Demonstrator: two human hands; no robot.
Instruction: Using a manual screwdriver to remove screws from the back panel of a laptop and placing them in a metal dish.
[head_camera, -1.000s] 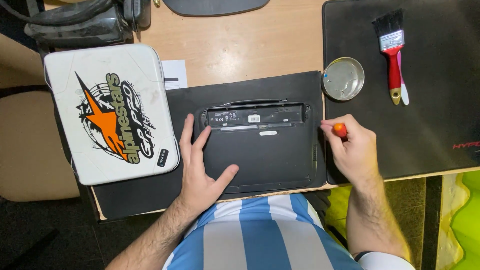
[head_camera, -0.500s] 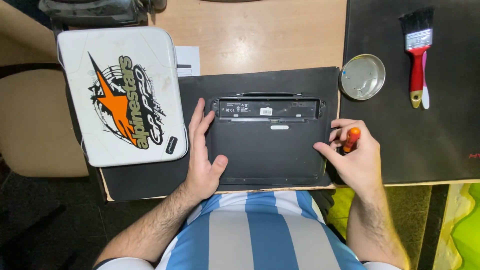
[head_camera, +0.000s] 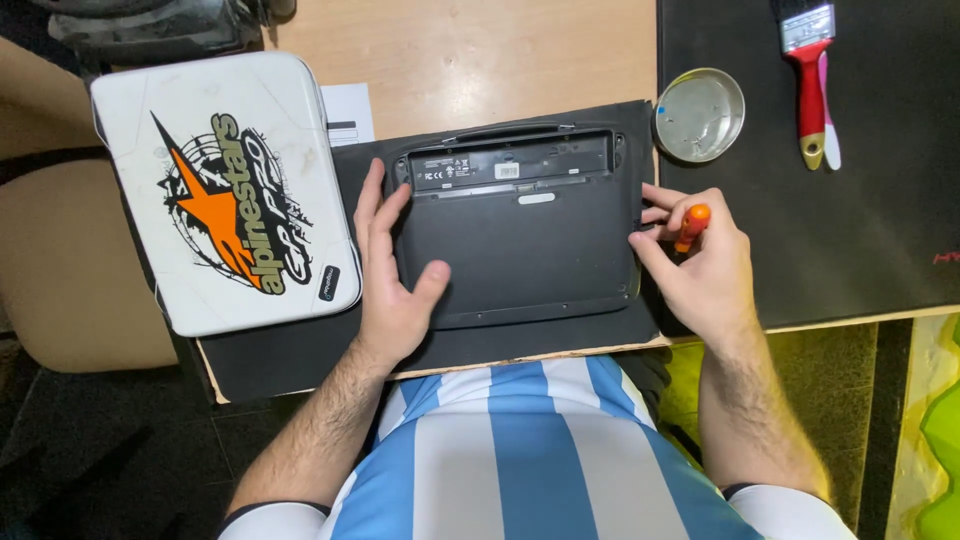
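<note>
A black laptop (head_camera: 530, 240) lies upside down on a black mat (head_camera: 300, 350), its open battery bay along the far edge. My left hand (head_camera: 390, 270) rests flat on the laptop's left side, fingers spread. My right hand (head_camera: 705, 265) is at the laptop's right edge, gripping a small screwdriver with an orange handle (head_camera: 692, 226); its tip points at the laptop's right side and is hidden by my fingers.
A white padded sleeve with an orange and black star graphic (head_camera: 225, 195) lies to the left. A round metal dish (head_camera: 700, 113) and a red-handled paintbrush (head_camera: 808, 70) sit on a large black desk mat (head_camera: 860, 220) to the right. Paper (head_camera: 350, 115) lies behind.
My right hand has shifted down along the laptop's right edge and turned the screwdriver toward its side. My left hand has stayed flat on the laptop. The camera view has drifted.
</note>
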